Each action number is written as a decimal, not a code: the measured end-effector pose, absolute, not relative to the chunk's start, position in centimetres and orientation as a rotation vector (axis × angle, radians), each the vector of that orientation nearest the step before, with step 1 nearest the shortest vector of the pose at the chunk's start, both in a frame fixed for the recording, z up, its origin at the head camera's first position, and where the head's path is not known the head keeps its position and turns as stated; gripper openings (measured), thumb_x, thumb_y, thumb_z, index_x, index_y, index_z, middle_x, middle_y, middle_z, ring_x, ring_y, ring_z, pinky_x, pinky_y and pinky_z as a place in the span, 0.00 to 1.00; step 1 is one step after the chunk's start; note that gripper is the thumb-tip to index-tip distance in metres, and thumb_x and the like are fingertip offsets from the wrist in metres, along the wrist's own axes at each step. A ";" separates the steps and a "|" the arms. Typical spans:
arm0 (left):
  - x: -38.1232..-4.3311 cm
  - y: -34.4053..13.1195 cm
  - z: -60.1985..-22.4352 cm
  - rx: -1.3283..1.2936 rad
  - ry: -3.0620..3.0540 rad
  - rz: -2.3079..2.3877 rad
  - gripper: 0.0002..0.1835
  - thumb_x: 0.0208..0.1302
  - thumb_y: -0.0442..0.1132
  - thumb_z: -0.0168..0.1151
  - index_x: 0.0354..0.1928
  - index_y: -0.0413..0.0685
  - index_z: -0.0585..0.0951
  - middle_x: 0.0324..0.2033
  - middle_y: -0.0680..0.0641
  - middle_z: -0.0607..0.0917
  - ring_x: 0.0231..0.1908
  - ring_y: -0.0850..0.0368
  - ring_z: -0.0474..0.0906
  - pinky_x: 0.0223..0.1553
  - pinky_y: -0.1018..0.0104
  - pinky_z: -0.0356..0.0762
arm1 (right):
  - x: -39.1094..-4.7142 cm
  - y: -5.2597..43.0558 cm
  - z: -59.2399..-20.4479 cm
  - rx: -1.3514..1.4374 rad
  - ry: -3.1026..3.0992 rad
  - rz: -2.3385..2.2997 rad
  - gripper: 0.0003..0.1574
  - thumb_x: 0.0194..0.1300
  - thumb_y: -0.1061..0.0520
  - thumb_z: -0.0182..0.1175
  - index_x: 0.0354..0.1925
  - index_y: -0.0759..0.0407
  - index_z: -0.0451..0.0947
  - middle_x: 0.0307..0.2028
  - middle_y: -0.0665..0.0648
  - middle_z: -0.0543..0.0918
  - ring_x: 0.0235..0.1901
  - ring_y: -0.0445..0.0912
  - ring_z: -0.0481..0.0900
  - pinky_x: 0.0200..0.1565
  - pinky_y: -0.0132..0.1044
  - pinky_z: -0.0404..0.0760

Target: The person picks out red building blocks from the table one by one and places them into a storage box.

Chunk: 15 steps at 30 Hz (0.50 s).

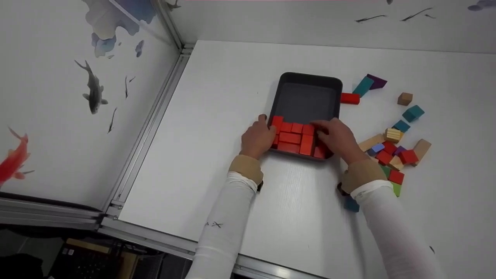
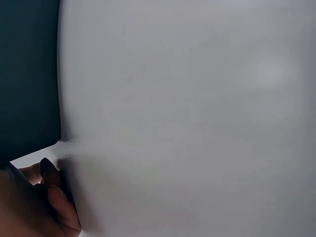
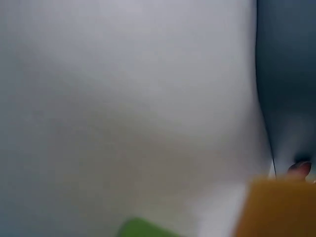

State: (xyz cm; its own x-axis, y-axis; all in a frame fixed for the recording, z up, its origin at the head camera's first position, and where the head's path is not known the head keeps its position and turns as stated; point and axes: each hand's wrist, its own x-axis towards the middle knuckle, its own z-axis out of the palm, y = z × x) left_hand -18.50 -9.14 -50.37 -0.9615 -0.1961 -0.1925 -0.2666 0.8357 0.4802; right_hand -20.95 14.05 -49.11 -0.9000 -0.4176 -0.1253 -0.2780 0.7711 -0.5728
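A dark grey rectangular tray (image 1: pixel 310 79) lies on the white table, with several red wooden blocks (image 1: pixel 290 138) fitted side by side in its near half. At the tray's left side, my left hand (image 1: pixel 257 137) grips the wall, thumb over the rim beside the blocks and fingers outside. In the left wrist view, curled fingers (image 2: pixel 61 205) show beside the tray's dark wall (image 2: pixel 29 74). My right hand (image 1: pixel 339 137) reaches over the right rim, fingertips at the upper right red blocks. Under it, another red block (image 1: pixel 321 151) is partly covered; I cannot tell whether the fingers pinch it.
Right of the tray is a loose scatter of coloured blocks (image 1: pixel 409 156). A red block (image 1: pixel 350 98) lies against its right side, near a teal block (image 1: pixel 363 86) and a purple block (image 1: pixel 378 81). A blue block (image 1: pixel 351 204) lies by the right wrist. White panels (image 1: pixel 310 23) border the table.
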 end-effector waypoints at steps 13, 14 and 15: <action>-18.5 -9.2 -50.4 -0.361 2.898 0.792 0.27 0.61 0.53 0.39 0.62 0.52 0.61 0.46 0.49 0.76 0.42 0.54 0.73 0.40 0.59 0.70 | -20.9 13.9 -49.3 -0.592 2.728 -0.853 0.25 0.61 0.56 0.54 0.58 0.52 0.68 0.46 0.58 0.73 0.42 0.50 0.64 0.44 0.47 0.70; -18.5 -9.2 -50.5 -0.362 2.897 0.787 0.27 0.61 0.53 0.39 0.62 0.52 0.61 0.46 0.49 0.76 0.42 0.54 0.73 0.40 0.59 0.70 | -20.9 13.9 -49.4 -0.592 2.720 -0.851 0.26 0.61 0.56 0.55 0.58 0.52 0.68 0.46 0.57 0.72 0.42 0.50 0.64 0.44 0.47 0.70; -18.5 -9.2 -50.6 -0.363 2.897 0.782 0.27 0.61 0.53 0.39 0.62 0.53 0.61 0.46 0.49 0.76 0.42 0.54 0.73 0.40 0.59 0.70 | -20.9 13.9 -49.4 -0.591 2.710 -0.850 0.26 0.60 0.56 0.55 0.59 0.52 0.67 0.46 0.57 0.72 0.42 0.50 0.63 0.44 0.47 0.70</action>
State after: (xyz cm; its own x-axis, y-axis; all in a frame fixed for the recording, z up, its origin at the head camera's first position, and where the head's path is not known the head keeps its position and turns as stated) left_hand -18.50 -9.15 -50.55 -0.9642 -0.1984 -0.1761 -0.2601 0.8380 0.4798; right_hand -20.87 13.94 -49.42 -0.8894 -0.4449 -0.1049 -0.3052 0.7489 -0.5883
